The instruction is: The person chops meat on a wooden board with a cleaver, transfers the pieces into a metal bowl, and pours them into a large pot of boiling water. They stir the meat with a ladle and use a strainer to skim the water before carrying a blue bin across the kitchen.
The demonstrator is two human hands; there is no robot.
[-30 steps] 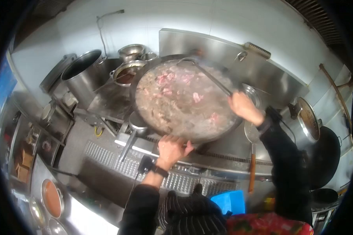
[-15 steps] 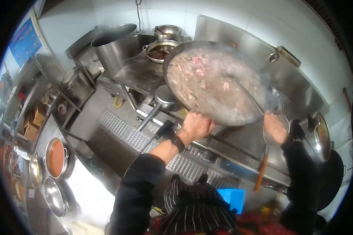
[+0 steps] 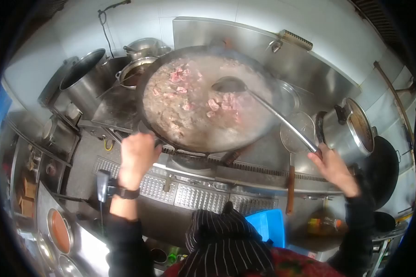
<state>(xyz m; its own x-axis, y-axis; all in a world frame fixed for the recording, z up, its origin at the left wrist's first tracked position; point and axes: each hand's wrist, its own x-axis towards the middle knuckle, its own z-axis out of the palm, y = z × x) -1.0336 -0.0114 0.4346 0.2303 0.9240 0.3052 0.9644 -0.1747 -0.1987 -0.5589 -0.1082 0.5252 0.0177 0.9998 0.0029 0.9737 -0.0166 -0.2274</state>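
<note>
My right hand point(image 3: 331, 169) is wrapped round the handle of a long metal ladle point(image 3: 282, 117). The ladle's bowl hangs over the steaming food in a large wok point(image 3: 208, 151), where pink and pale brown meat pieces point(image 3: 224, 105) lie in cloudy liquid. My left hand point(image 3: 139, 150) is closed at the wok's near left rim; its fingertips and whatever they hold are partly hidden. Right of the wok rests a round strainer point(image 3: 298, 131) with a wooden handle.
Tall steel pot point(image 3: 85, 85) and a two-handled pan point(image 3: 136, 73) stand at the back left. A lidded pot point(image 3: 349, 134) is at the right. Below sit a blue bin point(image 3: 268, 226) and, lower left, a pot of orange-red liquid point(image 3: 59, 231).
The view has shifted and turned toward the right. The ladle's bowl now shows above the food, and more pink pieces are visible in the wok. My left hand has moved to the wok's left side.
</note>
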